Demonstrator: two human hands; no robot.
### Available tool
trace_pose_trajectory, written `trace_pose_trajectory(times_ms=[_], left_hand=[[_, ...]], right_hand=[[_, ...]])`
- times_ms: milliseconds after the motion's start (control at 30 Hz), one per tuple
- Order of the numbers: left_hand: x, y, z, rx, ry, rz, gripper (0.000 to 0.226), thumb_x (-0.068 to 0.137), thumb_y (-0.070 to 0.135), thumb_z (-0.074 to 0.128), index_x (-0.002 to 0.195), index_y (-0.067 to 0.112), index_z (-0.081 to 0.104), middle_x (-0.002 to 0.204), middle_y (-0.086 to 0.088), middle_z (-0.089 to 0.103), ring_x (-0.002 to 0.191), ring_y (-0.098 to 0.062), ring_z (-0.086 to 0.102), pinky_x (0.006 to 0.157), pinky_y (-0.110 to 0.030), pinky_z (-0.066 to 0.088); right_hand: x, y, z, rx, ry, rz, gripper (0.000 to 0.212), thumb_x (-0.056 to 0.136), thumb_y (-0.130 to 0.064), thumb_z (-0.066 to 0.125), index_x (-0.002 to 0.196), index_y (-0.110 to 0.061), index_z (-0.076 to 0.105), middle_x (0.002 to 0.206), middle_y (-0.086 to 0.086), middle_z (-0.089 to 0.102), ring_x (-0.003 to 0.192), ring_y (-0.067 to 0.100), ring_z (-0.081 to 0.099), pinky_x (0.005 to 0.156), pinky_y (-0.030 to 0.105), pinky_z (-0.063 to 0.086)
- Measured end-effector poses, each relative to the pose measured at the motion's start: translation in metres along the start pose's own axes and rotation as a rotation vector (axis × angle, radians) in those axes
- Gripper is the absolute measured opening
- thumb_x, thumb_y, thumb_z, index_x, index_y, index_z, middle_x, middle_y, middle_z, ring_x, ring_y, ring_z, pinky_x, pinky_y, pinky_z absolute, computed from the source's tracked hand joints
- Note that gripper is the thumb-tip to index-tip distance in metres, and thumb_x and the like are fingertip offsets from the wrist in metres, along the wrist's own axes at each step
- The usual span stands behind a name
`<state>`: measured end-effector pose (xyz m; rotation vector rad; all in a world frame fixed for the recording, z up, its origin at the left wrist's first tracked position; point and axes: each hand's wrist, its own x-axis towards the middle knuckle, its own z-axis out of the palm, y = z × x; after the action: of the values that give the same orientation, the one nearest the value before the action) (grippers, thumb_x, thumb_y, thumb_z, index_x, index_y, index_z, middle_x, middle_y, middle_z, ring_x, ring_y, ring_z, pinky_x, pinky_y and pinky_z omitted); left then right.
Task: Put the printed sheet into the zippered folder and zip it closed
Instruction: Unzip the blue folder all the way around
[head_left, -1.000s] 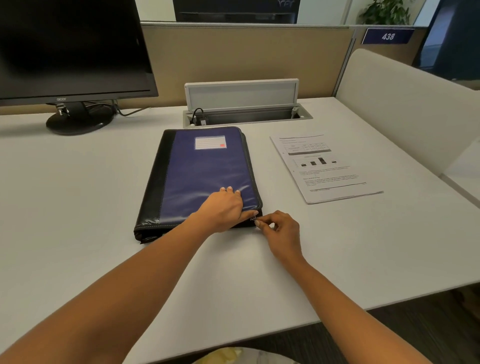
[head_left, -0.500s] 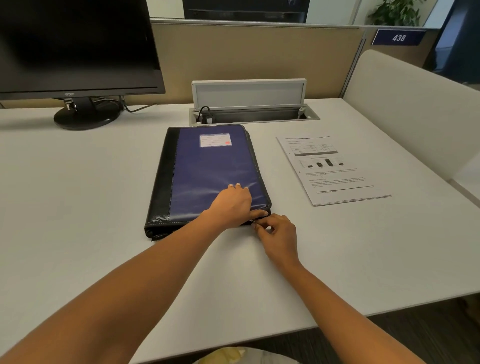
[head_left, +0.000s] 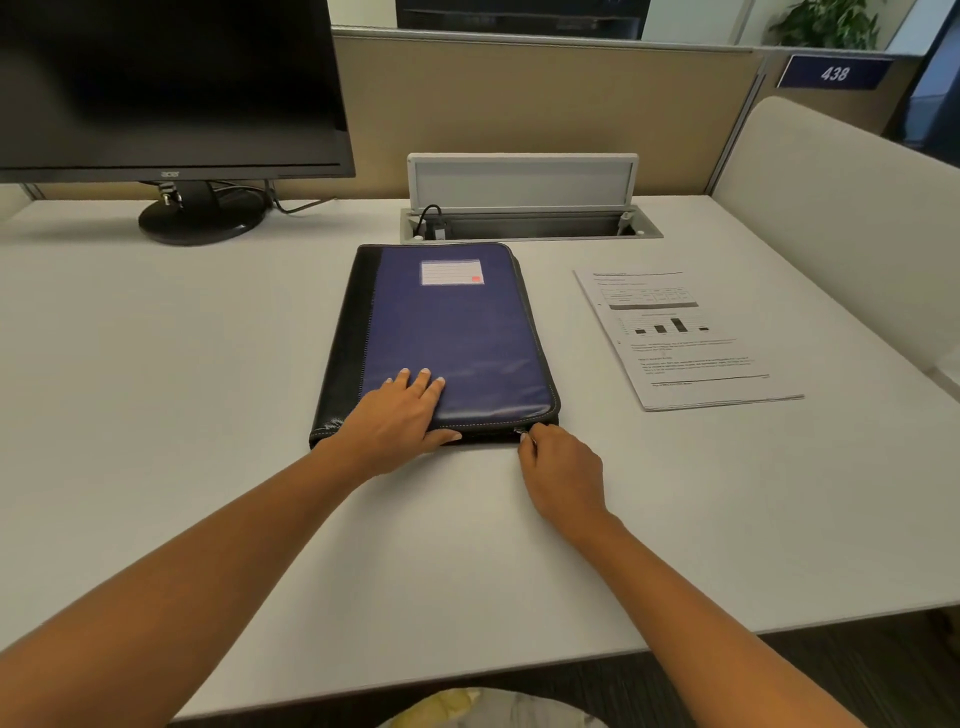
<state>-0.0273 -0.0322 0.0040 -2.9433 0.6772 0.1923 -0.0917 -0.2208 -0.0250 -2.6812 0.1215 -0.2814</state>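
We saw the folder (head_left: 457, 338) lying closed near the middle of the desk (head_left: 156, 389). The left hand (head_left: 400, 415) rested flat on its near left part, fingers straight and thumb along the near edge. The right hand (head_left: 563, 467), fingers curled, pinched the zipper pull (head_left: 521, 431) at the folder's near right corner. The printed sheet (head_left: 685, 338) lay right of the folder, apart from both hands. Bare desk separated the folder from the near edge, and the open cable box (head_left: 530, 226) stood just behind it. Half a second before, the left hand was at that corner; it had slid leftward.
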Motion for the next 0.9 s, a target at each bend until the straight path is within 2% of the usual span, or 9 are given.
trace_pose_trajectory(times_ms=[100, 200, 300, 500, 667, 900], left_hand=[[0.004, 0.002, -0.002, 0.046, -0.042, 0.021, 0.074, 0.092, 0.058, 0.021, 0.147, 0.011, 0.008, 0.156, -0.012, 0.015, 0.142, -0.034, 0.017, 0.113, -0.042, 0.022], [0.007, 0.003, -0.003, 0.079, -0.047, 0.031, 0.073, 0.093, 0.056, 0.018, 0.147, 0.008, 0.009, 0.155, -0.014, 0.016, 0.141, -0.036, 0.019, 0.112, -0.043, 0.024], [0.008, 0.006, -0.004, 0.090, -0.052, 0.036, 0.072, 0.093, 0.054, 0.019, 0.147, 0.007, 0.010, 0.154, -0.016, 0.018, 0.140, -0.037, 0.020, 0.112, -0.043, 0.025], [0.008, 0.007, -0.008, 0.106, -0.059, 0.053, 0.072, 0.093, 0.055, 0.019, 0.147, 0.007, 0.010, 0.154, -0.016, 0.018, 0.139, -0.036, 0.022, 0.111, -0.043, 0.027], [0.013, 0.003, -0.016, 0.129, -0.047, 0.115, 0.073, 0.093, 0.057, 0.021, 0.144, 0.005, 0.020, 0.147, -0.018, 0.033, 0.128, -0.034, 0.041, 0.103, -0.040, 0.038], [0.023, 0.009, -0.022, 0.106, -0.024, 0.180, 0.068, 0.091, 0.058, 0.028, 0.131, 0.004, 0.043, 0.121, -0.014, 0.058, 0.103, -0.024, 0.057, 0.089, -0.033, 0.045]], right_hand=[[-0.005, -0.005, 0.003, -0.027, -0.007, -0.023, 0.027, 0.097, -0.023, 0.034, 0.072, -0.016, 0.039, 0.073, 0.005, 0.055, 0.061, 0.015, 0.041, 0.046, 0.021, 0.018], [-0.009, -0.015, 0.007, -0.044, -0.022, -0.091, 0.025, 0.097, -0.022, 0.031, 0.078, -0.015, 0.045, 0.081, 0.010, 0.064, 0.064, 0.019, 0.044, 0.056, 0.026, 0.026], [-0.011, -0.030, 0.014, -0.054, -0.055, -0.149, 0.030, 0.098, -0.023, 0.029, 0.088, -0.009, 0.053, 0.087, 0.012, 0.066, 0.075, 0.027, 0.058, 0.060, 0.029, 0.029], [-0.010, -0.040, 0.020, -0.049, -0.092, -0.201, 0.033, 0.099, -0.026, 0.026, 0.097, -0.010, 0.055, 0.094, 0.009, 0.067, 0.082, 0.025, 0.061, 0.063, 0.027, 0.031], [-0.010, -0.051, 0.024, -0.019, -0.117, -0.257, 0.033, 0.098, -0.023, 0.028, 0.101, -0.008, 0.057, 0.098, 0.013, 0.068, 0.086, 0.029, 0.061, 0.064, 0.029, 0.030], [-0.012, -0.076, 0.032, 0.016, -0.193, -0.310, 0.032, 0.098, -0.023, 0.032, 0.102, -0.006, 0.059, 0.099, 0.016, 0.068, 0.084, 0.032, 0.061, 0.062, 0.031, 0.031]])
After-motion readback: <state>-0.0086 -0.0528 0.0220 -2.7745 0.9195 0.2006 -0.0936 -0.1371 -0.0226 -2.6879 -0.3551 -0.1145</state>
